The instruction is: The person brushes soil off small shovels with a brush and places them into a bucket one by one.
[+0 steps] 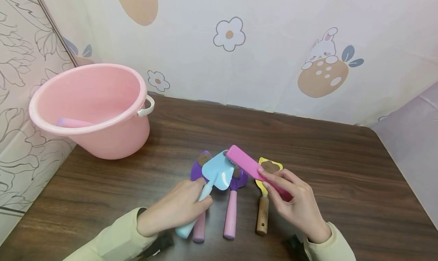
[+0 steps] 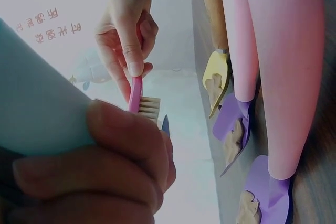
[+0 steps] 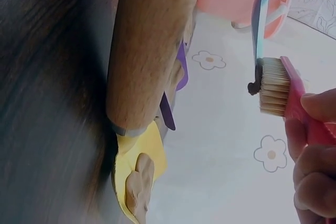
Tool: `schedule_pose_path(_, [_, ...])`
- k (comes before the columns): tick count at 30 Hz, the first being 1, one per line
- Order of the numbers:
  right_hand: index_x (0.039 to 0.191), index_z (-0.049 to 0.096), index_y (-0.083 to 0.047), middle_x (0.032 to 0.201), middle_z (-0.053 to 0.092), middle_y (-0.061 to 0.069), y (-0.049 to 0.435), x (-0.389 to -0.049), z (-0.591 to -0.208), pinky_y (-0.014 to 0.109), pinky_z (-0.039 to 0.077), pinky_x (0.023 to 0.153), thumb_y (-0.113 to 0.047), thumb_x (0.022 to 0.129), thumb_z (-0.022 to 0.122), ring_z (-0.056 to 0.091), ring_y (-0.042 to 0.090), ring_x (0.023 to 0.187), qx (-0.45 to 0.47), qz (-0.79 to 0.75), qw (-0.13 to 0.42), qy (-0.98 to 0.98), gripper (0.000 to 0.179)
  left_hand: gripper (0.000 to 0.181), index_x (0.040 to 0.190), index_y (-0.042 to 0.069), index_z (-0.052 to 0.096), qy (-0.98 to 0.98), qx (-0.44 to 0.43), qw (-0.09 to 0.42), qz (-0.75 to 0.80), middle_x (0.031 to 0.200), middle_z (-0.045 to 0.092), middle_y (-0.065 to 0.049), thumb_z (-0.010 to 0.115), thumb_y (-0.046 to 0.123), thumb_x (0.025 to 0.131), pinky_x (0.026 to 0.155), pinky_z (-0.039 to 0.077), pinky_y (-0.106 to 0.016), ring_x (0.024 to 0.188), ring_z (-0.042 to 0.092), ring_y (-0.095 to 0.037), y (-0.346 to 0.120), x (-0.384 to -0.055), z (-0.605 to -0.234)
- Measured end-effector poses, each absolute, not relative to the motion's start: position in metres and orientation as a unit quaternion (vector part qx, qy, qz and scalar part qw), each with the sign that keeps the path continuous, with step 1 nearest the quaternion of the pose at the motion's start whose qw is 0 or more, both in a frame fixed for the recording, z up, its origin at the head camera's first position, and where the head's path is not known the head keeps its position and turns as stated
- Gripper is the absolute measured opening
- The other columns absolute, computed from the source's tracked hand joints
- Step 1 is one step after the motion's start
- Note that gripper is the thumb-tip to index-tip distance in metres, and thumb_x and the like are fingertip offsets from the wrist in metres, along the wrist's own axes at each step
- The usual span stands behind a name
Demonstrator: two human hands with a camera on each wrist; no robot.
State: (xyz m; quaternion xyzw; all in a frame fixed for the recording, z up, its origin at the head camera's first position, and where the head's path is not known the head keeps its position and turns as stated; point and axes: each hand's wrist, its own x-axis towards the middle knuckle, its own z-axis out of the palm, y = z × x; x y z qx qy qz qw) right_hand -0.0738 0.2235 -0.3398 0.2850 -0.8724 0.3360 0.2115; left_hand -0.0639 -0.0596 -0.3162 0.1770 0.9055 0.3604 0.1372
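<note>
My left hand [image 1: 176, 208] grips the handle of a light blue trowel [image 1: 219, 168], its blade raised above the table and tilted. In my right hand [image 1: 299, 202] is a pink brush [image 1: 244, 162], held by its handle with thumb and fingers. The right wrist view shows the pale bristles [image 3: 274, 86] against the end of the trowel's blade, where a dark brown lump [image 3: 254, 87] clings. Beneath the hands lie two purple trowels with pink handles [image 1: 230, 215] and a yellow spatula-like tool [image 1: 262, 187] with a wooden handle [image 3: 152, 51]. Brown clay-like patches [image 3: 139, 184] sit on their blades.
A pink bucket [image 1: 116, 145] with a white handle [image 1: 147, 107] stands at the back left, a pinkish-purple handle [image 1: 73, 123] showing inside. The dark wooden table [image 1: 359, 177] meets a patterned wall covering [image 1: 267, 63] at the back.
</note>
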Motion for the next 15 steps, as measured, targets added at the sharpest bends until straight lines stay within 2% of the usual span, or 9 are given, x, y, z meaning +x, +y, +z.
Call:
schedule_pose_path(6, [0.112, 0.072, -0.013, 0.083, 0.061, -0.007, 0.2242, -0.0767, -0.3409, 0.008, 0.029, 0.047, -0.026, 0.088, 0.069, 0.036, -0.003, 0.056, 0.289, 0.341, 0.229, -0.865, 0.027, 0.011, 0.075, 0.012, 0.046, 0.903, 0.182, 0.135, 0.365, 0.058, 0.040, 0.005, 0.052, 0.017, 0.083, 0.044, 0.035, -0.024, 0.049, 0.041, -0.007, -0.0604, -0.0641, -0.3165])
schedule_pose_path(11, [0.110, 0.073, -0.013, 0.082, 0.061, -0.009, 0.2246, -0.0795, -0.3427, 0.008, 0.028, 0.047, -0.041, 0.093, 0.058, 0.035, -0.004, 0.056, 0.293, 0.342, 0.245, -0.858, 0.037, 0.011, 0.075, 0.012, 0.047, 0.904, 0.178, 0.139, 0.364, 0.058, 0.040, 0.005, 0.052, 0.017, 0.084, 0.043, 0.035, -0.024, 0.049, 0.041, -0.007, -0.0612, -0.0640, -0.3168])
schedule_pose_path(13, [0.111, 0.073, -0.013, 0.082, 0.061, -0.010, 0.2254, -0.0793, -0.3425, 0.008, 0.028, 0.047, -0.037, 0.092, 0.062, 0.035, -0.004, 0.056, 0.291, 0.342, 0.243, -0.860, 0.032, 0.012, 0.075, 0.012, 0.047, 0.904, 0.178, 0.141, 0.363, 0.058, 0.040, 0.005, 0.052, 0.017, 0.084, 0.043, 0.035, -0.024, 0.049, 0.042, -0.007, -0.0616, -0.0640, -0.3172])
schedule_pose_path(15, [0.111, 0.073, -0.013, 0.081, 0.060, -0.010, 0.2260, -0.0781, -0.3413, 0.008, 0.027, 0.047, -0.023, 0.086, 0.071, 0.035, -0.004, 0.056, 0.286, 0.344, 0.237, -0.862, 0.026, 0.012, 0.075, 0.012, 0.047, 0.903, 0.179, 0.141, 0.364, 0.058, 0.040, 0.005, 0.053, 0.017, 0.084, 0.043, 0.036, -0.024, 0.049, 0.042, -0.007, -0.0620, -0.0642, -0.3172])
